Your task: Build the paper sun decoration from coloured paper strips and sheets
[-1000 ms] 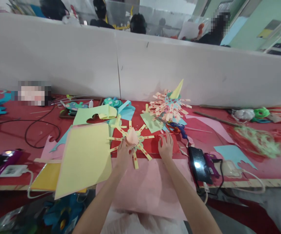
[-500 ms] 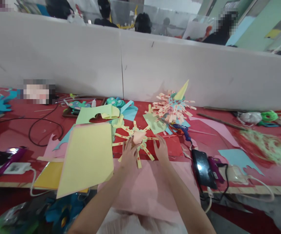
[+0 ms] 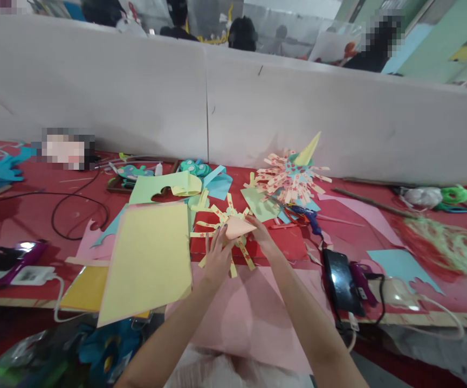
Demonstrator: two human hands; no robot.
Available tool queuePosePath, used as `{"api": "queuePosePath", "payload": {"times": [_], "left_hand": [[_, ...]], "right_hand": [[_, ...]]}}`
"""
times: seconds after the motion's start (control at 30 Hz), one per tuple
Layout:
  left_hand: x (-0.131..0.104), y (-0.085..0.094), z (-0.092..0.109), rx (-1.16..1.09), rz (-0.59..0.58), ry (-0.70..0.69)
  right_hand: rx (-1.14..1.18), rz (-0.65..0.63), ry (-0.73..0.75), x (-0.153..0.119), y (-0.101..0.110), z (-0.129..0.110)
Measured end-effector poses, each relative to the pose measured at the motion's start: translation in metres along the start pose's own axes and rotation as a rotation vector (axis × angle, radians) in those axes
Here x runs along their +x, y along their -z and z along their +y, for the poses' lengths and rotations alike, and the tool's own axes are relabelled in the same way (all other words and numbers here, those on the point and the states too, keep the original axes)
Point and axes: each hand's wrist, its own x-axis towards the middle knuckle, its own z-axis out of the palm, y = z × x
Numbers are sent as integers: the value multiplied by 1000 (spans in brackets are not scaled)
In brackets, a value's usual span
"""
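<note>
A pale peach paper cone [image 3: 237, 228] stands at the middle of a yellow paper sunburst [image 3: 240, 249] whose strips carry red marks. The cone leans over to the right. My left hand [image 3: 218, 257] has its fingers on the cone's lower left side. At the cone's right side, my right hand [image 3: 262, 238] curls its fingers behind and around the tip; its fingertips are partly hidden. Beneath the sunburst lies a red sheet [image 3: 286, 243]. Behind to the right sits a finished-looking spiky paper piece with a yellow cone [image 3: 308, 150] on top.
A large yellow sheet [image 3: 148, 253] lies to the left. To the right are a blue glue gun [image 3: 309, 216], a phone [image 3: 342, 280] with cables and a blue sheet [image 3: 403, 264]. A white partition [image 3: 136, 97] rises behind the table, with people beyond it.
The cone has gone from facing up to leaning right. My right hand has moved left from the sunburst's right strip to the cone, and my left hand has shifted slightly right.
</note>
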Motion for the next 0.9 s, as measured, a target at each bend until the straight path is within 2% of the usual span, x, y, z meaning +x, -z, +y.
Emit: {"api": "queuePosePath", "payload": {"times": [0.23, 0.43, 0.6, 0.63, 0.7, 0.8, 0.9], "left_hand": [[1, 3, 2, -4, 12, -7], [1, 1, 2, -61, 121, 21], [2, -1, 2, -84, 210, 53], [2, -1, 2, -90, 206, 58], [2, -2, 2, -105, 183, 70], [3, -2, 2, -120, 145, 100], [3, -3, 3, -129, 126, 129]], "right_hand": [[64, -186, -67, 4, 9, -15], [194, -284, -47, 19, 6, -27], [328, -197, 22, 51, -10, -56], [379, -156, 30, 60, -14, -61], [513, 7, 15, 77, -23, -71], [569, 150, 15, 97, -34, -76], [561, 218, 13, 100, -39, -71]]}}
